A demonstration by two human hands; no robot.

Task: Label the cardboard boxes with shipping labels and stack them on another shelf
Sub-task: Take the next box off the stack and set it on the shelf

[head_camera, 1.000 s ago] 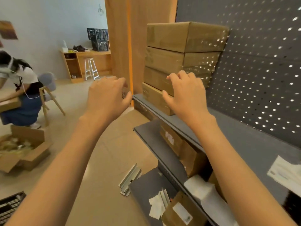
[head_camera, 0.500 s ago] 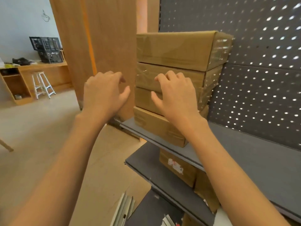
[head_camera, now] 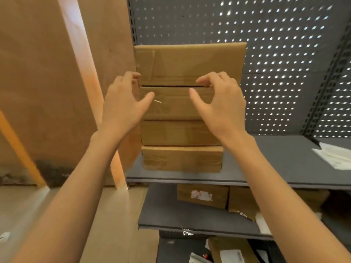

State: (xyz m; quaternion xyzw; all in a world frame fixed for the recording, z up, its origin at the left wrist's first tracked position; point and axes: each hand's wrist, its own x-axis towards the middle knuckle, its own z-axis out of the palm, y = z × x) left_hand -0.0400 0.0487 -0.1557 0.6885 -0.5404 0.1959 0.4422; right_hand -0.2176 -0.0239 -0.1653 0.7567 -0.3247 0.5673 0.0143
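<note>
While four plain brown taped cardboard boxes (head_camera: 182, 103) stand stacked on the grey metal shelf (head_camera: 266, 168), the left hand (head_camera: 123, 103) and right hand (head_camera: 220, 103) reach spread-fingered, fingertips at the top box's lower edge, gripping nothing. Below, a labelled carton (head_camera: 202, 195) bears unreadable print.

Matt brown cardboard boxes (head_camera: 182, 111) sealed with glossy clear tape (head_camera: 146, 63), on a smooth matt grey shelf (head_camera: 275, 164) before a dark perforated metal panel (head_camera: 275, 35), beside wood-grain board (head_camera: 38, 82); white paper sheets (head_camera: 336, 156).
</note>
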